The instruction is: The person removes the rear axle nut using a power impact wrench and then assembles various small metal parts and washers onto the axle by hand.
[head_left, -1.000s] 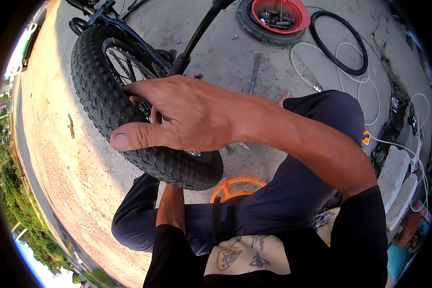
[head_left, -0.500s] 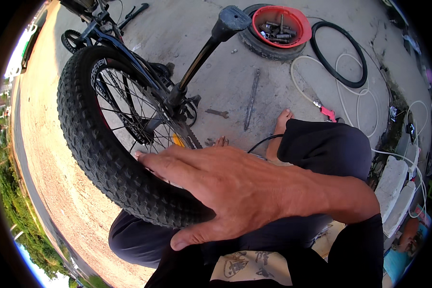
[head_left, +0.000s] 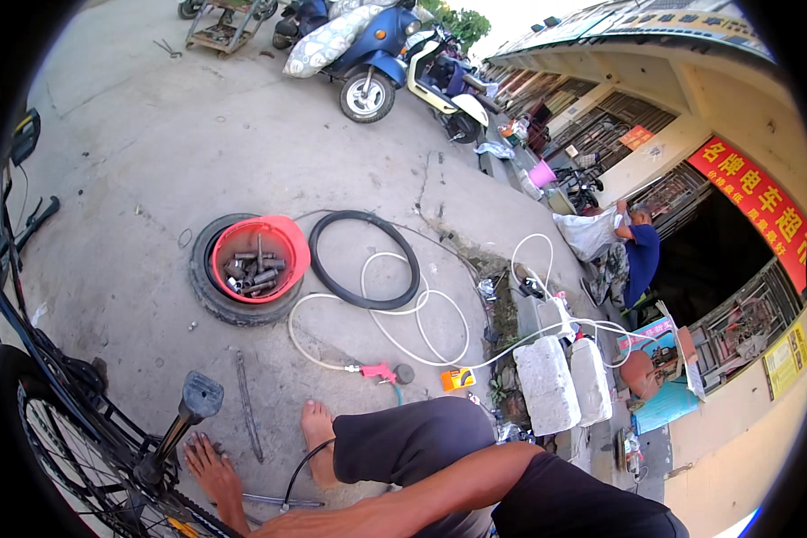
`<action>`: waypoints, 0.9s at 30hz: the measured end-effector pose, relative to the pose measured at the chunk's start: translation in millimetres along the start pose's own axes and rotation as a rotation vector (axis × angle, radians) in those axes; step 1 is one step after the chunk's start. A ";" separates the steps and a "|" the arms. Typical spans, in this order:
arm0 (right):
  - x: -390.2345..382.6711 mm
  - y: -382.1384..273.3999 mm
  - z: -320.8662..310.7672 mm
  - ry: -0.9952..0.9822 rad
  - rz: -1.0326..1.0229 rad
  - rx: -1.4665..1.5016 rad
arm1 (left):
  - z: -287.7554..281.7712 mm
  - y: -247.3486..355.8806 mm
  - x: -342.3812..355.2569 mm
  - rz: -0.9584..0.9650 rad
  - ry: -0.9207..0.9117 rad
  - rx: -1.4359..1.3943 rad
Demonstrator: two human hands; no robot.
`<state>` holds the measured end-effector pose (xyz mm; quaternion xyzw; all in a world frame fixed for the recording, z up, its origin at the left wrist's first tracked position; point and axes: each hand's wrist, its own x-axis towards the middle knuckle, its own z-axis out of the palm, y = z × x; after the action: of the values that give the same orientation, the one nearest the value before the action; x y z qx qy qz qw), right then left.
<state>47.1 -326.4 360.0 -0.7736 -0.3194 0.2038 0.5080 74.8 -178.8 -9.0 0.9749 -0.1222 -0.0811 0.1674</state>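
Note:
My right forearm (head_left: 462,484) crosses the lower edge toward the bicycle. My right hand (head_left: 282,524) is mostly cut off there, near the bike's spoked wheel (head_left: 58,448), its fingers hidden. I cannot see my left hand. Beside the wheel a black post (head_left: 188,412) rises to a flat end. My bare left foot (head_left: 211,466) is by the bicycle; the right foot (head_left: 318,439) rests on the concrete near metal bars (head_left: 247,403) and a black cable (head_left: 300,471).
A red container (head_left: 292,251) of sockets sits on a tyre, beside an inner tube (head_left: 408,278) and hose with pink air gun (head_left: 381,372). White blocks (head_left: 544,381) and an orange box (head_left: 457,379) lie right. A person (head_left: 641,255) holds a white sack before parked scooters (head_left: 377,54).
The view has swung up and right, bringing shopfronts, scooters and the person into sight. My right hand has dropped from across the tyre to the lower edge; the wheel now appears at far left.

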 end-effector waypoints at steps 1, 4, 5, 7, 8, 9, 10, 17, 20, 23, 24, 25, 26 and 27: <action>1.3 1.8 2.3 0.029 -0.025 0.039 | 4.7 8.0 2.8 0.015 -0.005 -0.019; -2.8 2.7 -3.1 0.008 -0.023 0.151 | 22.5 12.2 1.9 0.078 0.000 0.033; -1.4 4.0 -9.0 -0.046 -0.009 0.240 | 29.6 -0.6 -0.4 0.053 -0.002 0.072; -0.5 4.3 -14.1 -0.094 -0.013 0.278 | 43.1 -17.3 -7.0 -0.022 -0.104 -0.079; 0.0 4.8 -17.1 -0.134 0.008 0.298 | 46.2 -15.6 -10.2 -0.004 -0.058 0.013; 2.8 1.0 -22.6 -0.156 -0.027 0.330 | 41.6 -17.3 -14.4 -0.012 -0.038 0.035; 5.3 -6.4 -29.7 -0.173 0.066 0.208 | 37.1 -12.9 -17.9 -0.010 -0.048 0.016; 0.2 -1.1 -50.4 -0.091 0.099 0.154 | -44.4 36.1 -56.0 0.036 -0.237 -0.130; 11.5 -10.8 -46.7 0.028 -0.035 0.145 | -102.2 41.1 -69.8 0.002 -0.309 -0.122; 29.6 -16.9 -34.5 0.102 -0.060 0.204 | -136.0 24.4 -100.1 -0.104 -0.463 -0.056; 27.6 -15.0 -32.9 0.072 -0.067 0.194 | -143.7 15.6 -115.5 -0.142 -0.521 -0.024; 29.0 -11.8 -31.8 0.131 -0.091 0.213 | -150.9 4.9 -126.3 -0.177 -0.541 0.007; 31.0 -10.4 -31.5 0.194 -0.113 0.235 | -158.1 -2.1 -134.3 -0.201 -0.544 0.020; 33.1 -10.4 -29.4 0.177 -0.133 0.237 | -161.4 -12.7 -140.9 -0.222 -0.528 0.022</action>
<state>86.5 -319.5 381.6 -0.7003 -0.2978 0.1371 0.6341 -25.3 -80.3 153.4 0.9293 -0.0550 -0.3486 0.1092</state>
